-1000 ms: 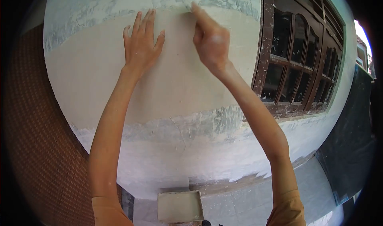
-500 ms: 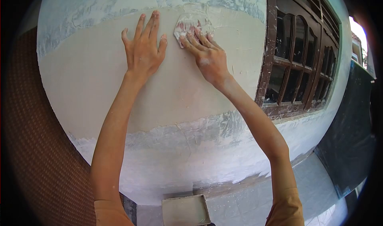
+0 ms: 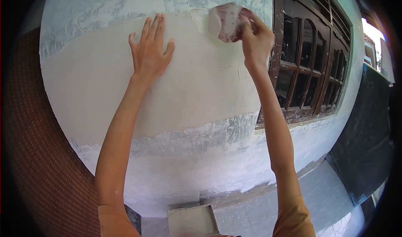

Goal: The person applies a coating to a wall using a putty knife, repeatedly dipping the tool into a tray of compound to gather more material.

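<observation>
My left hand lies flat on the wall with its fingers spread, over a wide band of smooth, pale putty. My right hand grips a putty scraper, a flat reddish-brown plate smeared with white. It is up at the band's top right, near the window frame, and slightly blurred. Whether the scraper's edge touches the wall is hard to make out. Rougher blue-grey patches of the wall show above and below the band.
A brown wooden window with paint-spattered glass panes is close to my right arm. Low in front of me sits a tray of pale putty on the grey floor. A woven brown mat borders the left side; a dark panel leans at right.
My right hand has moved up and right with the scraper, which was pressed flat to the wall and now shows tilted in its grip. My left hand has stayed in place.
</observation>
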Action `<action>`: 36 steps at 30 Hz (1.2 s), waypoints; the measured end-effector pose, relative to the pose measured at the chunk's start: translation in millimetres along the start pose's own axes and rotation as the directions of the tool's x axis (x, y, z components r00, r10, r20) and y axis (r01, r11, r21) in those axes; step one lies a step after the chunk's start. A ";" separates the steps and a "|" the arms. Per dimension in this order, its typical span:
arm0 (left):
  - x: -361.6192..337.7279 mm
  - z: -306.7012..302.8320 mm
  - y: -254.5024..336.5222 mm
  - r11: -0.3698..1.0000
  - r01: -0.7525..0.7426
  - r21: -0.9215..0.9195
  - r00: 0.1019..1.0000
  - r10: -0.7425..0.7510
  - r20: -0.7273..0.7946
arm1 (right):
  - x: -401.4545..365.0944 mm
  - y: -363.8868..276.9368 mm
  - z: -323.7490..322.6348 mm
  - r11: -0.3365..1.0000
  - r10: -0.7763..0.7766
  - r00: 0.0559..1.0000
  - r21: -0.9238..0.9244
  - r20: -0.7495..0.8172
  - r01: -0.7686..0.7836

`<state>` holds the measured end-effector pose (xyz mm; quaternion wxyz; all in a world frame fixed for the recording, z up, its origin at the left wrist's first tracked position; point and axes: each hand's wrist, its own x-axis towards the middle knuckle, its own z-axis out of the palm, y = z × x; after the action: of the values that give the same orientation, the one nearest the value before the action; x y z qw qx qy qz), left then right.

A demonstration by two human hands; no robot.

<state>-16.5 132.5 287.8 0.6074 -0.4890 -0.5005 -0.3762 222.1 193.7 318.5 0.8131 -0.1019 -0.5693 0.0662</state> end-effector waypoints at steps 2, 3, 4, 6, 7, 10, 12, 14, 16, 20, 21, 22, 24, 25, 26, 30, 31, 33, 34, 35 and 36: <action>-0.6 2.0 -1.0 1.000 -0.013 0.014 1.000 0.013 0.014 | 14.9 32.8 23.6 0.998 0.008 0.999 0.055 0.040 -0.010; 0.3 1.4 -0.9 0.999 -0.028 0.026 0.999 0.028 0.029 | 16.5 33.8 28.5 1.000 -0.016 1.000 -0.015 0.027 0.016; 0.7 0.9 -1.5 0.999 -0.034 0.030 0.999 0.034 0.028 | 18.7 35.2 24.3 1.000 -0.014 1.000 -0.011 0.022 0.014; -0.2 -0.2 -3.6 0.999 -0.037 0.028 0.998 0.035 0.045 | 25.2 33.2 5.0 0.982 -0.025 0.999 -0.190 -0.047 0.015; -0.5 0.6 -4.1 0.999 -0.036 0.031 0.998 0.035 0.045 | 27.2 29.7 -2.4 0.996 0.068 0.996 -0.050 -0.057 -0.071; -1.5 4.6 -2.6 0.999 -0.039 0.022 0.999 0.038 0.018 | 29.9 28.1 6.2 0.999 -0.033 0.995 0.039 -0.094 0.037; -2.6 5.8 -1.2 0.999 -0.036 0.019 0.999 0.037 -0.015 | 22.7 22.0 31.6 0.997 -0.059 0.998 -0.054 -0.027 0.057; -2.8 6.2 -0.7 0.999 -0.027 0.029 1.000 0.028 -0.009 | 19.2 22.3 44.1 0.987 -0.158 0.986 -0.048 -0.045 0.156; -3.7 7.6 -2.0 0.999 -0.023 0.040 1.000 0.024 -0.003 | 19.4 16.2 35.7 0.982 -0.066 0.998 -0.178 -0.023 0.061; -5.9 14.1 -1.7 1.000 -0.012 0.006 0.999 0.012 -0.033 | 31.6 32.2 13.3 0.996 -0.032 0.980 0.079 -0.197 0.049; -6.0 15.5 -0.9 1.000 -0.007 -0.003 0.999 0.007 -0.046 | 31.6 35.6 17.2 0.996 -0.032 0.992 0.078 -0.124 0.042; -5.7 14.8 -0.1 1.000 -0.004 -0.005 0.999 0.004 -0.044 | 27.7 32.6 22.6 0.997 -0.027 0.998 0.077 -0.054 0.031; -5.6 13.0 0.7 0.999 -0.003 0.049 0.999 0.004 -0.039 | 12.9 28.6 44.5 0.999 -0.032 0.999 0.023 -0.041 0.033; -6.0 13.1 0.5 0.999 -0.005 0.049 0.999 0.007 -0.037 | 14.1 32.5 44.0 0.996 -0.074 0.996 -0.060 -0.055 0.071; -6.4 13.1 -0.7 0.999 -0.013 0.048 0.999 0.015 -0.033 | 15.8 35.0 42.3 0.984 -0.117 0.991 -0.142 -0.066 0.106; -6.9 16.3 0.0 1.000 -0.001 -0.004 0.999 0.001 -0.033 | 38.0 38.8 14.1 0.978 0.024 0.981 0.209 -0.190 0.017; -6.8 15.8 0.2 1.000 0.001 -0.003 0.999 -0.001 -0.034 | 37.7 32.4 16.1 0.986 0.005 0.989 0.163 -0.146 0.019; -7.2 14.4 2.2 1.000 0.018 0.017 1.000 -0.018 -0.010 | 31.8 31.1 31.5 0.995 0.018 0.999 0.095 -0.036 -0.015; -7.0 14.2 2.6 1.000 0.019 0.016 1.000 -0.019 -0.009 | 27.1 32.5 42.7 0.996 0.048 0.998 0.072 0.027 -0.050; -7.2 13.4 1.3 1.000 0.015 0.011 1.000 -0.015 -0.001 | 19.5 34.0 52.6 0.999 0.001 0.999 0.042 -0.036 0.001; -7.0 12.8 -0.6 1.000 0.008 0.007 1.000 -0.008 0.005 | 19.6 35.5 47.2 0.999 0.002 0.999 0.044 -0.037 -0.001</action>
<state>-21.7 144.6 281.3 0.6062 -0.4856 -0.5056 -0.3756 184.8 236.8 343.5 0.8256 -0.0858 -0.5523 0.0774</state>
